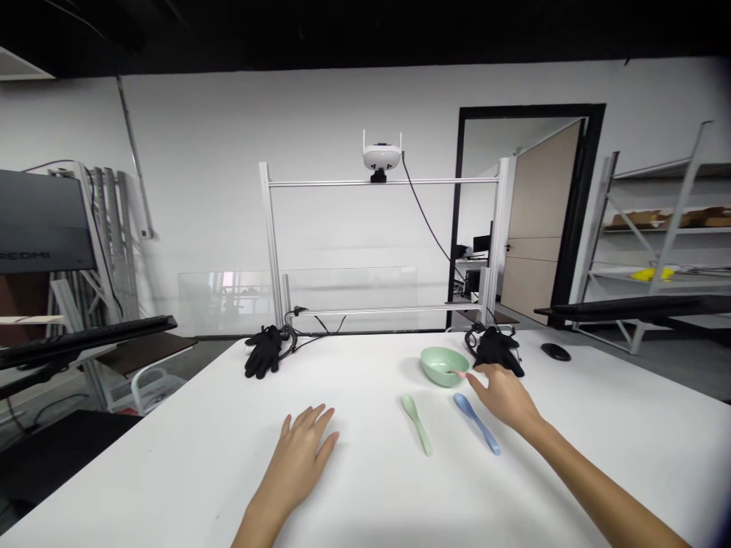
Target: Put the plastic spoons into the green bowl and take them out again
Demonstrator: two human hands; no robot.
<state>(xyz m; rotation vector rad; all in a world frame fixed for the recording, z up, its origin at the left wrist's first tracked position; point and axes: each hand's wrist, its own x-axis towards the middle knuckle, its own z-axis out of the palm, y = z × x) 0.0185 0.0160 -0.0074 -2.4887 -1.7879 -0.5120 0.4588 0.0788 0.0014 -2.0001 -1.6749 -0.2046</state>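
At the bowl's right rim, my right hand is closed on a pink spoon. Only a short length of that spoon shows, reaching over the rim into the green bowl; my fingers hide the rest. In front of the bowl lie a light green spoon and a blue spoon, side by side and slanted. The blue one is closest to my right hand, below it and apart. To the left, my left hand rests open over the white table, fingers spread, holding nothing.
Black gloves with cables lie at the back left and back right of the white table. A black mouse is near the right edge. A metal frame carrying a white device spans the far edge.
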